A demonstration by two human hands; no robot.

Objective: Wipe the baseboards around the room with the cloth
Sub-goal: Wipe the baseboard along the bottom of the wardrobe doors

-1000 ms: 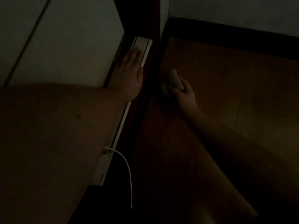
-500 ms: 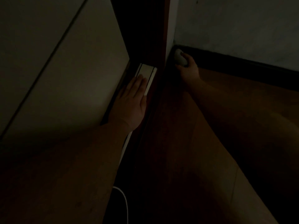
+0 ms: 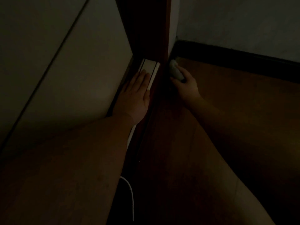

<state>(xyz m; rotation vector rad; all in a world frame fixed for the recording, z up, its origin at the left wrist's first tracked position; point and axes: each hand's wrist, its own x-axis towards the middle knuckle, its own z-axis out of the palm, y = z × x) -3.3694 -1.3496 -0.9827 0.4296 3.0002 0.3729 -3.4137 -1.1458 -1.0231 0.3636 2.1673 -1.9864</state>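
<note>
Head view, very dim: cloth (image 3: 176, 71) is bunched in the right hand (image 3: 186, 86), fingers curled around it, pressed low at the foot of the dark door frame (image 3: 151, 38), right where the dark baseboard (image 3: 235, 58) starts along the right wall. Step in hand looks like wiping the corner end of that baseboard. Left hand (image 3: 135, 95) lies flat, fingers straight and together, palm down on the pale sill strip (image 3: 150, 68) by the pale wall panel (image 3: 65, 70), likely bracing. White cable (image 3: 130, 195) trails at the bottom, well apart from the cloth. Next move probably calls for dragging the cloth rightward along the baseboard face over the wooden floor (image 3: 243, 103), keeping contact. Dust not discernible in this light.
</note>
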